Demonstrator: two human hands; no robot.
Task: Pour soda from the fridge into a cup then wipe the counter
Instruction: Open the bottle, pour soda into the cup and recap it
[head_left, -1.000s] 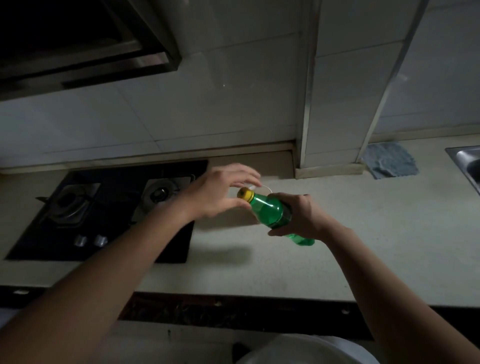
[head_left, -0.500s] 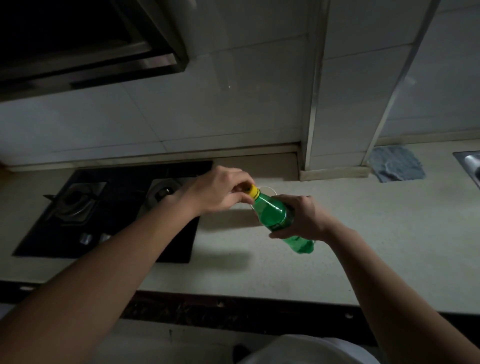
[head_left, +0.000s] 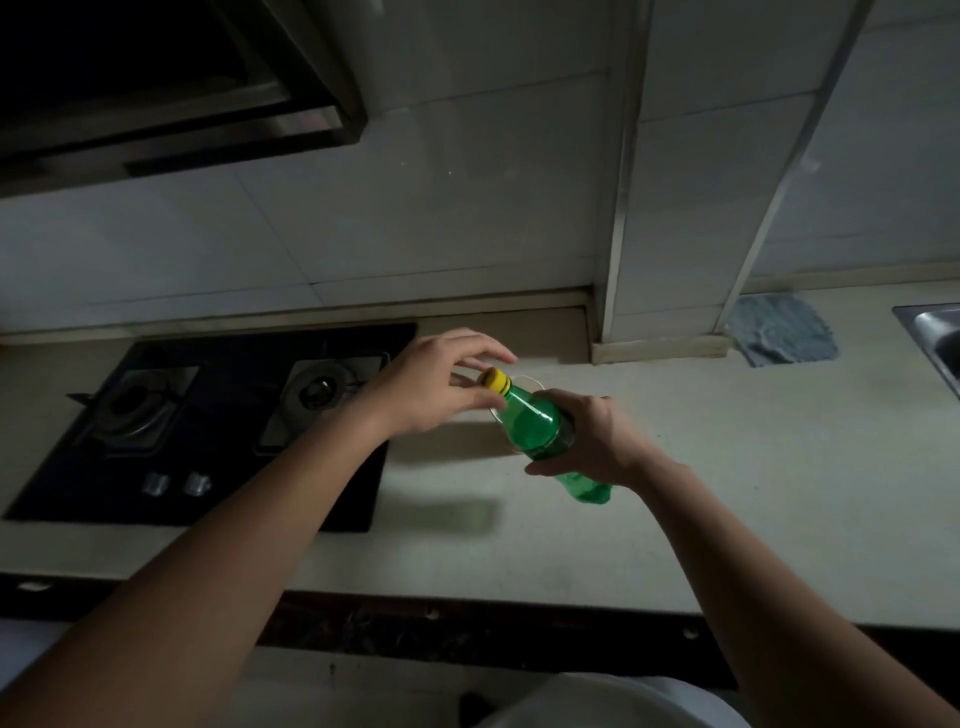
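Beside the gas hob (head_left: 223, 374), right hand (head_left: 597, 441) is gripping the green soda bottle (head_left: 535, 426); left hand (head_left: 431, 389), fingers (head_left: 488, 353) half-spread, contact unclear, is needing a firm yellow cap (head_left: 494, 379) pinch.

From my station I see the right hand (head_left: 597, 441) gripping a green soda bottle (head_left: 535, 426) around its middle, tilted above the pale counter (head_left: 727, 493) with its yellow cap (head_left: 493, 379) pointing up and left. The left hand (head_left: 431, 389) arches loosely over that cap, thumb just below it along the neck. A clear cup (head_left: 535, 383) stands just behind the bottle, with a black gas hob (head_left: 208, 426) to the left and a grey cloth (head_left: 782, 335) and sink (head_left: 935, 332) far right.
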